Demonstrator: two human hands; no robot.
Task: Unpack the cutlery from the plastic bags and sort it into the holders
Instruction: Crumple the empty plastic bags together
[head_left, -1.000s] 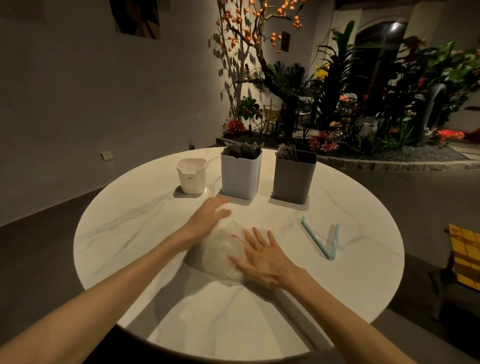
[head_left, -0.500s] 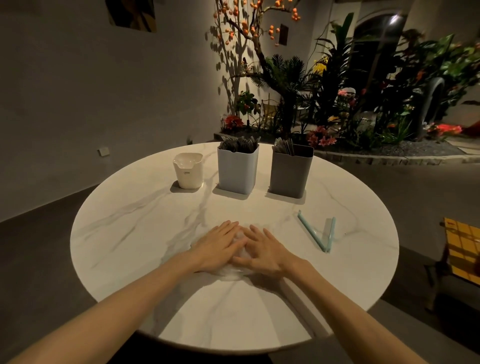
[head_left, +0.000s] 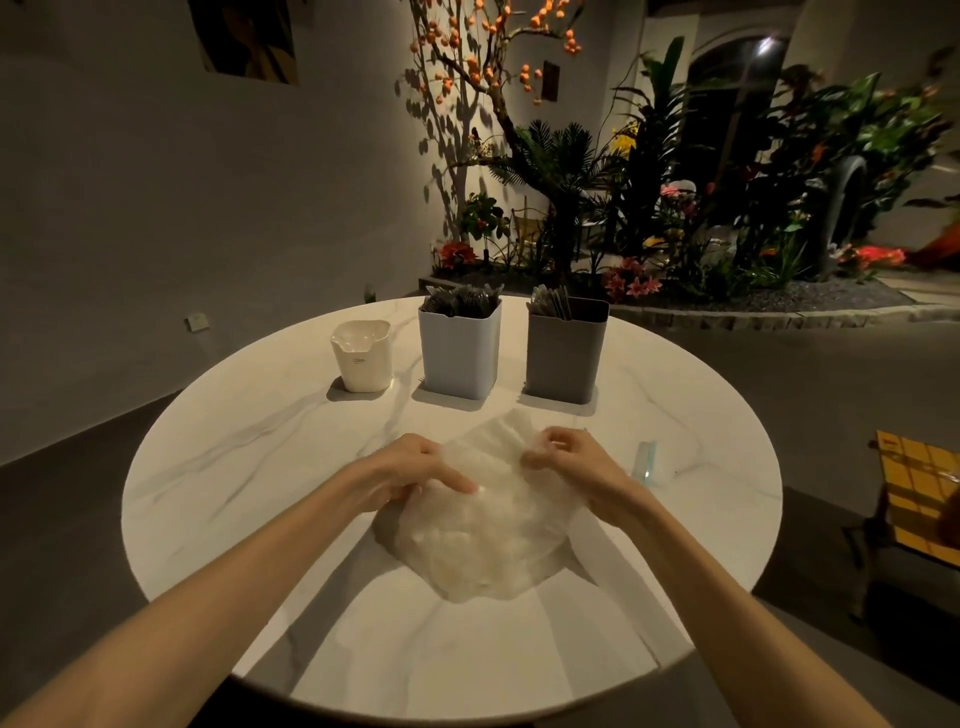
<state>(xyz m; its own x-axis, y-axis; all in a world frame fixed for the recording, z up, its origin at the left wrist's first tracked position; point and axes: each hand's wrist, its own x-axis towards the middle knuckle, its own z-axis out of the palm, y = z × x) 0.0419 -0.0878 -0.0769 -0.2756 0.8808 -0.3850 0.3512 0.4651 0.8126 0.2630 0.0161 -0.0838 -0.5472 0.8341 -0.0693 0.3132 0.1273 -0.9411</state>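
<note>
While half a second back both hands lay flat and side by side on top of it, the plastic bag (head_left: 485, 525) is now puffed up and spread out a lot wider on the round marble counter (head_left: 249, 467), sitting on the near side of the light grey holder (head_left: 460, 349). So biggest change: the bag went from squashed under the palms to a big crinkly mound with its far edge lifted up toward that holder.

Next to the light grey holder, on its right, stands the dark grey holder (head_left: 565, 351), and both have dark cutlery poking out the top. On the light grey holder's left is a small white cup (head_left: 362, 355). None of those three look moved.

Left hand (head_left: 410, 470) has come apart from the other one and now grips the bag's left edge, fingers (head_left: 452, 480) curled down into the plastic, wrist low over the counter. Right hand (head_left: 563, 457) is raised a bit higher at the bag's far right corner, fingers bunched up pinching the film, knuckles facing the camera. Both forearms angle in from the near edge.

Only one of the pale blue straws (head_left: 644, 460) is visible now, right of the bag, peeking out just past the right wrist.
</note>
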